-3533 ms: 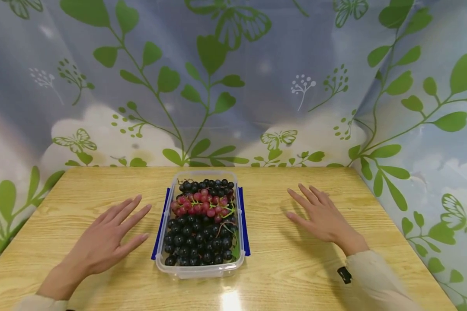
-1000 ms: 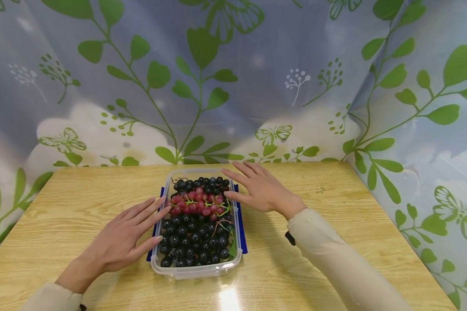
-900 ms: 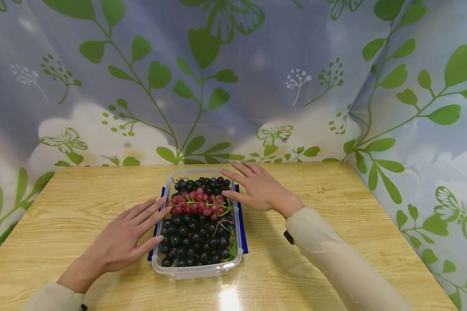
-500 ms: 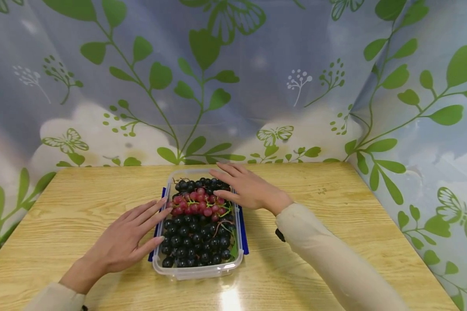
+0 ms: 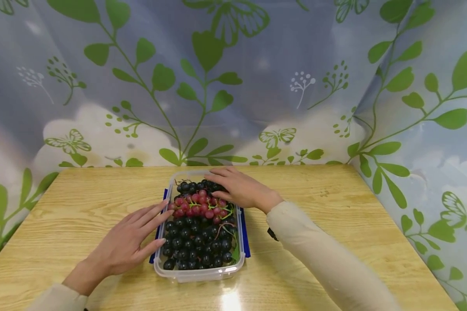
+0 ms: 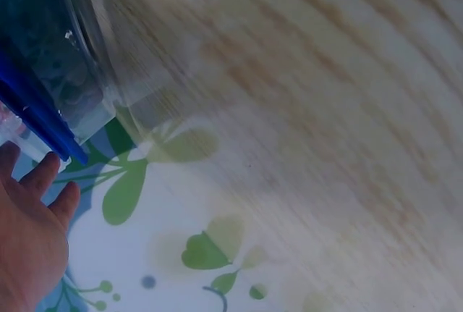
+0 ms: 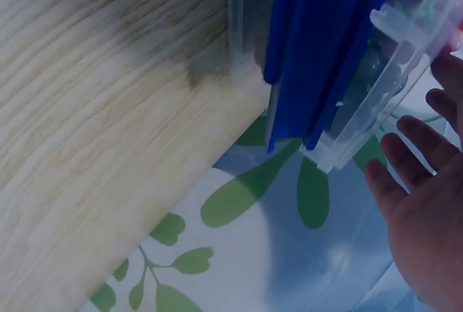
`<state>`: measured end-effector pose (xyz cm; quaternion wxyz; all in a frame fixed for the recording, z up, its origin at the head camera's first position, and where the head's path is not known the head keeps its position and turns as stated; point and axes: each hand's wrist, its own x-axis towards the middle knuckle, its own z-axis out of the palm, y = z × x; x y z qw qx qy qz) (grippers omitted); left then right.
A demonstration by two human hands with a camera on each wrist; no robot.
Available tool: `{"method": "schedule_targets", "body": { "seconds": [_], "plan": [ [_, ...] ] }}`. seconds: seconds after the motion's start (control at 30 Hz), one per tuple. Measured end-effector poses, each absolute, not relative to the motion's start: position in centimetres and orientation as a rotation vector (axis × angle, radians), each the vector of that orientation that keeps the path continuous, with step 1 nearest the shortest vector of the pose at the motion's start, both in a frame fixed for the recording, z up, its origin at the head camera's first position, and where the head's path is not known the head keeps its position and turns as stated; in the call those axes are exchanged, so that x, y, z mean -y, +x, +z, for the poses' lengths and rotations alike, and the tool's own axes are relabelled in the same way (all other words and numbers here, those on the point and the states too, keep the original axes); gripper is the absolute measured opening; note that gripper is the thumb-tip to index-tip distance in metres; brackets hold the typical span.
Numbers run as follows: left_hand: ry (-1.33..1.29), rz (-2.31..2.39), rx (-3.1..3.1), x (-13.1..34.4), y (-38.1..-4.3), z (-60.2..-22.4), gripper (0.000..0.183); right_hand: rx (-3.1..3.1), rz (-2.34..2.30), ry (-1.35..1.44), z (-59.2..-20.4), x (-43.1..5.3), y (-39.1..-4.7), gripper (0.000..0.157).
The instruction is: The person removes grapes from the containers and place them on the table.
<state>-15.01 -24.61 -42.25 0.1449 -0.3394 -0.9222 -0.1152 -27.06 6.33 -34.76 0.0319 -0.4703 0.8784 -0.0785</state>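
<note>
In the head view a clear plastic container (image 5: pixel 199 274) stands on the table, filled with black grapes (image 5: pixel 196 242) at front and back and a bunch of red grapes (image 5: pixel 202 205) across the middle. My left hand (image 5: pixel 126 242) lies along its left side, fingers straight, fingertips right at the rim. My right hand (image 5: pixel 241 188) reaches over the right rim, fingers extended above the back black grapes and covering some of them. In the right wrist view the right hand (image 7: pixel 427 203) shows spread fingers beside the container's blue side latch (image 7: pixel 325 58), holding nothing.
The wooden table (image 5: pixel 315 242) extends on both sides of the container. A patterned curtain (image 5: pixel 257 86) with green leaves and butterflies hangs behind the table and along its right side. Another blue latch (image 6: pixel 36 109) hangs down in the left wrist view.
Both hands have come in from the sides to the container. Over the last second my right hand has moved further left over the back grapes; my left hand has stayed nearly still.
</note>
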Motion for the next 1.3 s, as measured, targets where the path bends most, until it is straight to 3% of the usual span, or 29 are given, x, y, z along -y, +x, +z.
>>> {"method": "schedule_targets", "body": {
  "seconds": [0.5,1.3],
  "plan": [
    [-0.971,-0.352,2.675,24.6,-15.1,-42.6,0.061,-2.696,-0.01,-1.386,-34.9,-2.2,-27.6,0.049],
    [-0.955,-0.307,2.637,24.5,-14.9,-43.0,0.062,-2.736,0.072,-1.121,-35.2,-0.6,-27.8,0.048]
  ]
}}
